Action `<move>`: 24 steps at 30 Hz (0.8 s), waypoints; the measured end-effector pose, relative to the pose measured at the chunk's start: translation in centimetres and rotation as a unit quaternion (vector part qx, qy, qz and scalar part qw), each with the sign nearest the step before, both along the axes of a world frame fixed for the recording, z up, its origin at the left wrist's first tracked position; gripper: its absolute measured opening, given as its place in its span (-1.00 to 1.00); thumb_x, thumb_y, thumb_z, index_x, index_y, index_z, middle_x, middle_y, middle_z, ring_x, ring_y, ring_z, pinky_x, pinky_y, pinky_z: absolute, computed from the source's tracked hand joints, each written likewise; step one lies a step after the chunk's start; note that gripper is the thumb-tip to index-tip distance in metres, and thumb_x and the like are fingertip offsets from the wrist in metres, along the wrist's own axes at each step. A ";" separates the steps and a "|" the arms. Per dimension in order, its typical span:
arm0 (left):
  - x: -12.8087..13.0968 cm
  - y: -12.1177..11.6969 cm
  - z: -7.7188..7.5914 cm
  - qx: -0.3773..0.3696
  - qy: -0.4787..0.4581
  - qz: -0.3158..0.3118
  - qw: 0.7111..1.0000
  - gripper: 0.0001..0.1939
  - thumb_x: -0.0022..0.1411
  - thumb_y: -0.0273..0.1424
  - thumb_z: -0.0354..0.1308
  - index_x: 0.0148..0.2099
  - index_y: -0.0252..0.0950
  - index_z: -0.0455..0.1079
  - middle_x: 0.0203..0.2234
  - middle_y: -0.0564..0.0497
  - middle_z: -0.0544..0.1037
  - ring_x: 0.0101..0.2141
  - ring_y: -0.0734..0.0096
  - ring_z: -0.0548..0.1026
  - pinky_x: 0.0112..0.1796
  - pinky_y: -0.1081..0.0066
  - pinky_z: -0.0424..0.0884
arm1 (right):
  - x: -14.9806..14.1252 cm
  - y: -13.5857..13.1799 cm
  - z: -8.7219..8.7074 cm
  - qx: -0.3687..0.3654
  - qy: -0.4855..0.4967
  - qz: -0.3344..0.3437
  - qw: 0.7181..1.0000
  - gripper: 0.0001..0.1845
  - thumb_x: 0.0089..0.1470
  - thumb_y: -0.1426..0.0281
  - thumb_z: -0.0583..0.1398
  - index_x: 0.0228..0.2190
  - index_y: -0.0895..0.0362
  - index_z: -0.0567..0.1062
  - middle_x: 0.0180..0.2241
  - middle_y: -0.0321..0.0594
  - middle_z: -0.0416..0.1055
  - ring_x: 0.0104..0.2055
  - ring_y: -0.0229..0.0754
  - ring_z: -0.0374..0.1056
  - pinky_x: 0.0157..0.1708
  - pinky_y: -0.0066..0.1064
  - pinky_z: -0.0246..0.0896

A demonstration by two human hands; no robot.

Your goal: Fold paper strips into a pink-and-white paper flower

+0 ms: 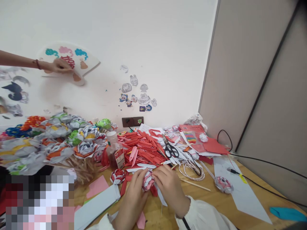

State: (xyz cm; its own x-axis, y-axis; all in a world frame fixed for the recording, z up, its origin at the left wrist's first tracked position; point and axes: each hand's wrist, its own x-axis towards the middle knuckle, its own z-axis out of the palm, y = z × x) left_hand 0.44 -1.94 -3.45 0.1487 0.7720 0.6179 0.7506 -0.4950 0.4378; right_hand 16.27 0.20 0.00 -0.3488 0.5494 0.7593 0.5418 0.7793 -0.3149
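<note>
I see pink-and-white paper flower (148,182) above desk (211,199). Left hand (136,188) grips its left side; right hand (169,184), fairly narrow, holds its upper right edge. Flower lies directly between, neither nearer. Long axis I can't tell; hands cover much.

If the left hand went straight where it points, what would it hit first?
Past the paper flower it holds, the left hand would probably meet folded paper strips; depth is unclear.
</note>
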 end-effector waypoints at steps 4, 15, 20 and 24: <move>0.0 -0.3 0.1 0.008 -0.002 -0.001 1.000 -0.33 -0.02 -0.73 -0.07 0.15 -0.19 0.11 -0.01 -0.12 0.33 0.01 0.21 0.34 0.00 0.16 0.33 | -0.1 0.1 -0.3 0.036 -0.059 -0.031 0.997 -0.73 0.25 0.47 -0.01 -0.41 0.14 0.43 -0.43 -0.22 0.38 -0.38 -0.15 0.21 -0.41 -0.35 0.11; 0.2 -0.1 0.5 0.021 -0.009 0.010 1.000 -0.43 0.00 -0.64 -0.02 0.10 -0.26 0.17 -0.07 -0.16 0.40 -0.04 0.16 0.40 -0.07 0.16 0.39 | 0.0 -0.2 0.0 0.024 -0.015 -0.049 0.998 -0.82 0.20 0.45 0.07 -0.41 0.13 0.43 -0.42 -0.22 0.37 -0.35 -0.14 0.24 -0.37 -0.34 0.14; -0.1 -0.1 0.1 0.032 -0.001 0.008 0.999 -0.45 0.01 -0.62 -0.02 0.10 -0.28 0.18 -0.06 -0.18 0.39 -0.03 0.13 0.39 -0.09 0.14 0.40 | -0.1 -0.1 -0.3 0.024 0.005 -0.032 0.999 -0.78 0.22 0.46 0.03 -0.41 0.13 0.43 -0.42 -0.23 0.38 -0.36 -0.15 0.24 -0.37 -0.34 0.14; -0.1 -0.2 0.2 0.027 -0.017 0.003 0.999 -0.45 0.01 -0.63 -0.02 0.09 -0.25 0.19 -0.06 -0.16 0.39 -0.03 0.14 0.39 -0.06 0.14 0.38 | -0.2 0.0 -0.4 0.036 -0.026 -0.014 0.999 -0.73 0.25 0.46 -0.02 -0.37 0.13 0.45 -0.43 -0.21 0.39 -0.37 -0.15 0.23 -0.39 -0.35 0.14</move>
State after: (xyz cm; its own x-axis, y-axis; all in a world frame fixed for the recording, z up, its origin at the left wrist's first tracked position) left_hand 0.38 -2.13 -3.23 0.1235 0.7384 0.6630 0.7386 -0.5145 0.4355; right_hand 16.11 0.23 -0.36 -0.3735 0.5040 0.7788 0.5784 0.7829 -0.2293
